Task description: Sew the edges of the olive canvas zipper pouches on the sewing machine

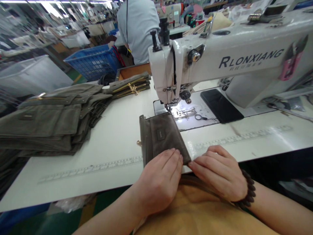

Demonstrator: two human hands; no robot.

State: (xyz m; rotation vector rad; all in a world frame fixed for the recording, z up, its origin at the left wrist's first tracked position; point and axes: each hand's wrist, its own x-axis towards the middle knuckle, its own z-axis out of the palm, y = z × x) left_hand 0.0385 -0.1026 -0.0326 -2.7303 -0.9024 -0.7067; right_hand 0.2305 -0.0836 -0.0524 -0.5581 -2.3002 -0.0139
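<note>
A dark olive-brown fabric pouch with a small label patch lies flat on the table, its far edge under the needle of the white sewing machine. A gold zipper pull sticks out at its left side. My left hand is closed over the pouch's near edge, fingers together and pressed on the cloth, thumb hidden. With fingertips pinched, my right hand holds the near right corner of the pouch. A dark beaded bracelet circles my right wrist.
Stacked olive fabric pieces cover the left of the table, with zippered pieces behind. A black phone lies beside the machine bed. Pink-handled snips hang on the machine. Beyond are a blue crate and a person.
</note>
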